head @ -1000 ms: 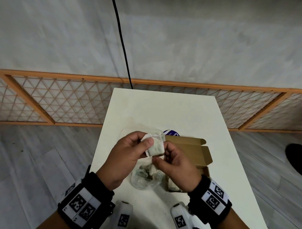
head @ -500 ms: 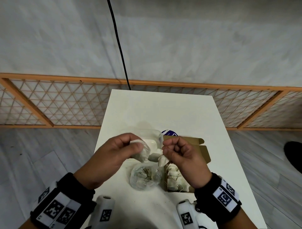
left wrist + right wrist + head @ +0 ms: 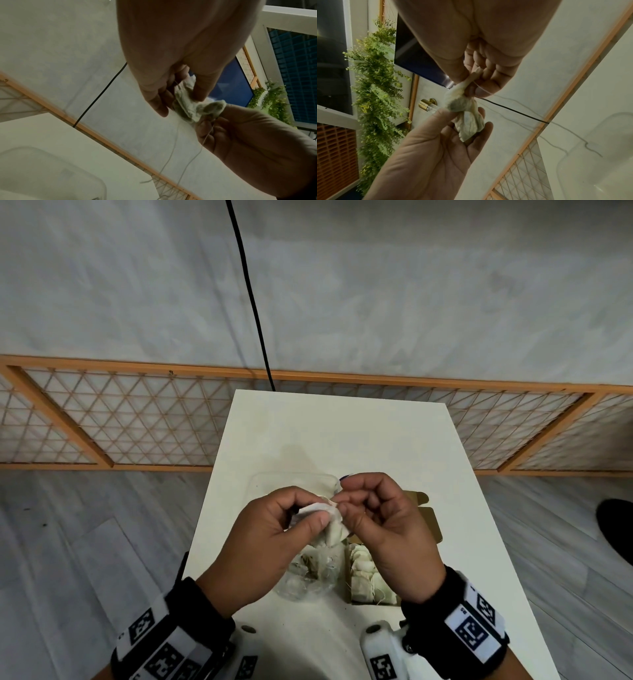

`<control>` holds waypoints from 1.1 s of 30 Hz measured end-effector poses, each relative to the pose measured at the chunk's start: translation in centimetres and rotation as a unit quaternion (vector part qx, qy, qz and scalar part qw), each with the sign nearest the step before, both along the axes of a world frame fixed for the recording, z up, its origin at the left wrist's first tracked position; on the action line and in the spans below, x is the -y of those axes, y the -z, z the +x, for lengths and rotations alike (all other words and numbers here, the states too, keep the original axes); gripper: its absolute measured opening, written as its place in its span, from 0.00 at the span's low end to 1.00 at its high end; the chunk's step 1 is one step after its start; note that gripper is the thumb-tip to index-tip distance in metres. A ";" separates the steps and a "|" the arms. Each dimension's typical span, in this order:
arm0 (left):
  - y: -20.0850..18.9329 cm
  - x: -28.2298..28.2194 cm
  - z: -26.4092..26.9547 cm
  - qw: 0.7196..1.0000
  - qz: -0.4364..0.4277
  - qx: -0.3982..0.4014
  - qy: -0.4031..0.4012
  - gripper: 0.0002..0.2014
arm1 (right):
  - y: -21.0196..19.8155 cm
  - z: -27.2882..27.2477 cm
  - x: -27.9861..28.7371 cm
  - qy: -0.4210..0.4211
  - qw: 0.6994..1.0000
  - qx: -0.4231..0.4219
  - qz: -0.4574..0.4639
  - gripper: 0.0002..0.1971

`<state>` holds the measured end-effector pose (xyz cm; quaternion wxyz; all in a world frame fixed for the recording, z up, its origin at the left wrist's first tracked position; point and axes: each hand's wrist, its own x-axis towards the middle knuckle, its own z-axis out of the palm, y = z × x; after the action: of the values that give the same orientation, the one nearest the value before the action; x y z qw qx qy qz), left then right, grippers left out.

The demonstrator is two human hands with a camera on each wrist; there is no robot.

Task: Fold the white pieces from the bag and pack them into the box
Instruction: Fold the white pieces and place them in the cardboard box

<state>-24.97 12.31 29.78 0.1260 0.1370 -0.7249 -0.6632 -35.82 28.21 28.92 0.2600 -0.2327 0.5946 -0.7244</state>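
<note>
A crumpled white piece (image 3: 334, 525) with a thin thread hangs in the air between both hands, above the table. My left hand (image 3: 310, 510) pinches its lower part between thumb and fingers. My right hand (image 3: 344, 501) pinches its top corner, fingers curled. In the left wrist view the left hand (image 3: 180, 104) holds the piece (image 3: 192, 108) and loose thread (image 3: 171, 155) trails down. In the right wrist view the right hand (image 3: 469, 85) nips the twisted piece (image 3: 467, 120). Below lie a clear bag (image 3: 308, 577) with more pieces and an open cardboard box (image 3: 430, 522) holding packed pieces (image 3: 364, 577).
The white table (image 3: 342, 433) is narrow, with floor dropping away on both sides. A clear plastic tray (image 3: 291, 481) lies just beyond the hands. A black cable (image 3: 253, 302) hangs down the wall to the table's far edge. A wooden lattice panel (image 3: 120, 419) runs along the wall.
The hands drew apart half a second ago, the left keeping the piece. The right hand has come back and pinches it again; the piece looks twisted instead of flat and square.
</note>
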 end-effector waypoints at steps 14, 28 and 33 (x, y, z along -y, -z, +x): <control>-1.2 0.9 -0.1 0.998 0.062 0.012 0.018 0.17 | -0.5 -0.7 0.2 -0.088 0.990 -0.076 0.079 0.11; -1.3 2.1 0.2 0.978 0.194 0.082 0.013 0.06 | -1.1 -2.7 0.1 0.014 1.000 0.023 -0.001 0.11; -1.7 1.8 0.3 0.940 0.321 0.088 0.081 0.07 | -1.8 -2.6 -0.1 -0.035 0.998 -0.050 0.031 0.20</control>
<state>-24.70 10.54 31.53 -0.0431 0.1694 -0.4904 -0.8538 -38.39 28.36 30.72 0.2618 -0.2812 0.6203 -0.6838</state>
